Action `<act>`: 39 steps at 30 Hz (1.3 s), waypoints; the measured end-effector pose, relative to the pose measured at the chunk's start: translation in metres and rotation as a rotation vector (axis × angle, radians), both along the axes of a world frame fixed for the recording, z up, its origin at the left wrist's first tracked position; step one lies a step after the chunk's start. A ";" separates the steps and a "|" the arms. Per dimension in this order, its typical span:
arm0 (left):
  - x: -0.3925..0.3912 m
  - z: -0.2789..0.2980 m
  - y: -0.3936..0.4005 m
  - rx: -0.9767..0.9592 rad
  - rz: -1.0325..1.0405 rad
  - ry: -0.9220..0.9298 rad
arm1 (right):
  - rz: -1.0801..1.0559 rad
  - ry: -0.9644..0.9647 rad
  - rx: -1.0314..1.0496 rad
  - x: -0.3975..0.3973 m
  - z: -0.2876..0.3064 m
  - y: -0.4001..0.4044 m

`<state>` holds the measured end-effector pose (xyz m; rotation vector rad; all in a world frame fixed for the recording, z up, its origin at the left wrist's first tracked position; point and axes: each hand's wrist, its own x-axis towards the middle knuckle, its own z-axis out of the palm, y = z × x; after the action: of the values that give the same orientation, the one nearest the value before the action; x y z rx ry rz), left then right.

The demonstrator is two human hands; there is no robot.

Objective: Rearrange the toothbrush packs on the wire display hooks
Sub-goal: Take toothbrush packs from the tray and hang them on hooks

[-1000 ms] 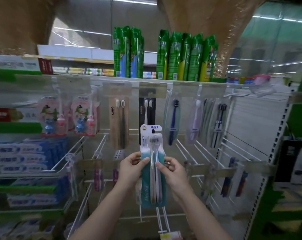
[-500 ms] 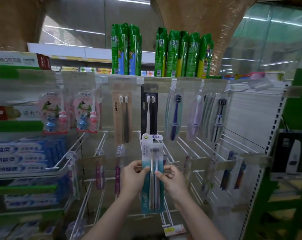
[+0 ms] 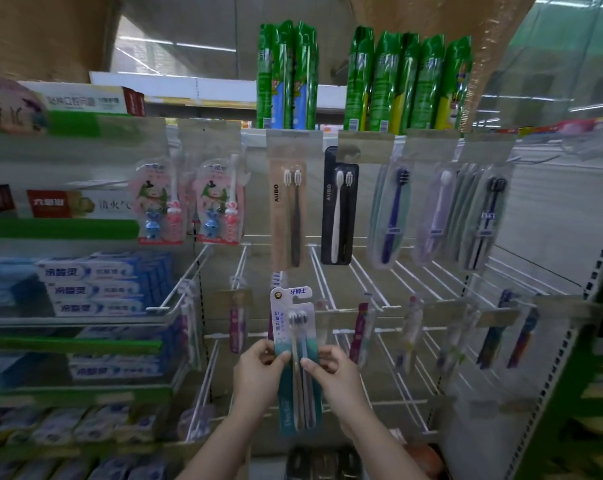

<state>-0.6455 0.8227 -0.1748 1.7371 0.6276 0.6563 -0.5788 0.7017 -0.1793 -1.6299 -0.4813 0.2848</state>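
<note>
Both hands, left hand [image 3: 258, 372] and right hand [image 3: 334, 375], pinch the white-and-teal two-brush toothbrush pack [image 3: 294, 355] upright, fingers clamped on its edges, before white wire display hooks [image 3: 322, 275].

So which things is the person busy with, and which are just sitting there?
Part of the job:
teal toothbrush pack
left hand
right hand
wire hooks
tan AUBO pack
black AUBO pack

Just there:
toothpaste boxes
green packs
</note>
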 end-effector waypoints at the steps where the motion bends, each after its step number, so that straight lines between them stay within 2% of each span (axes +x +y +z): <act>1: -0.001 -0.003 0.004 -0.008 0.004 0.012 | 0.006 0.010 -0.003 -0.001 -0.001 0.003; 16: 0.012 -0.043 0.020 -0.111 -0.035 0.007 | 0.064 0.116 -0.102 0.019 -0.041 0.020; 26: 0.049 -0.050 0.026 -0.175 -0.082 0.018 | -0.002 0.229 -0.031 0.065 -0.057 0.019; 32: 0.075 -0.062 0.025 -0.179 -0.092 -0.009 | -0.048 0.202 0.036 0.098 -0.058 0.020; 39: 0.085 -0.088 0.028 -0.117 -0.087 -0.064 | -0.158 0.052 0.113 0.111 -0.080 0.026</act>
<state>-0.5604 0.8503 -0.2625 1.6195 0.5318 0.6007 -0.4680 0.7278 -0.2594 -1.5366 -0.3214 0.1779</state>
